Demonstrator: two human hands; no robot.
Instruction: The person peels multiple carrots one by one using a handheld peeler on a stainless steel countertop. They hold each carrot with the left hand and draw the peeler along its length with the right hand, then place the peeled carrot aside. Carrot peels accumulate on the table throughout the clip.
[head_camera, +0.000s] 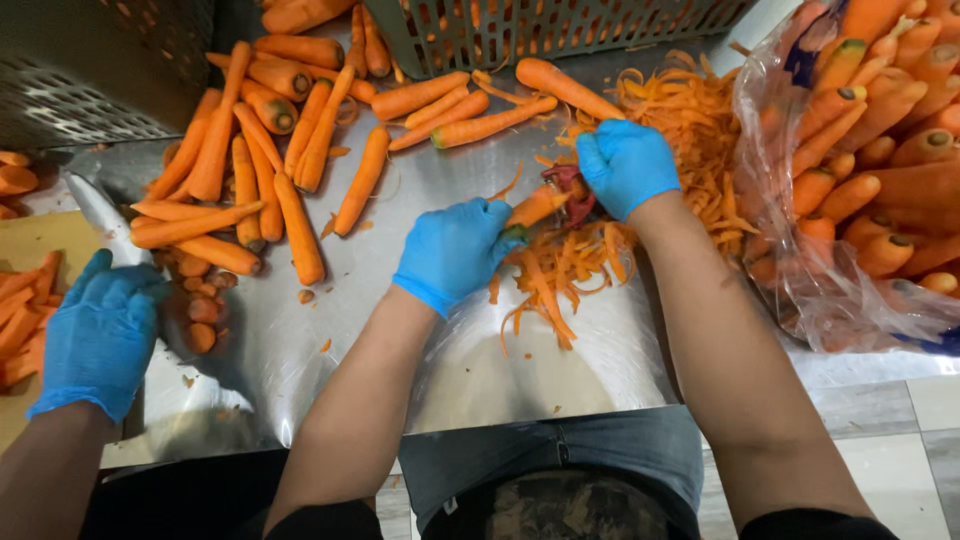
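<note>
Your left hand (455, 252), blue-gloved, fingers clamped round carrot (535, 206) at its butt end, above steel table (300, 350). Your right hand (627, 165) fisted tight on red peeler (573, 192), blade touching carrot tip. Peelings (560, 270) heaped beneath and beside. Peeled carrots (260, 170) piled at left, bag of carrots (860, 180) at right. Co-worker's gloved hand (100, 335) grips knife (105, 215) far left.

Gloved hands (455, 250) w/ carrot (535, 207), peeler (572, 190).
</note>
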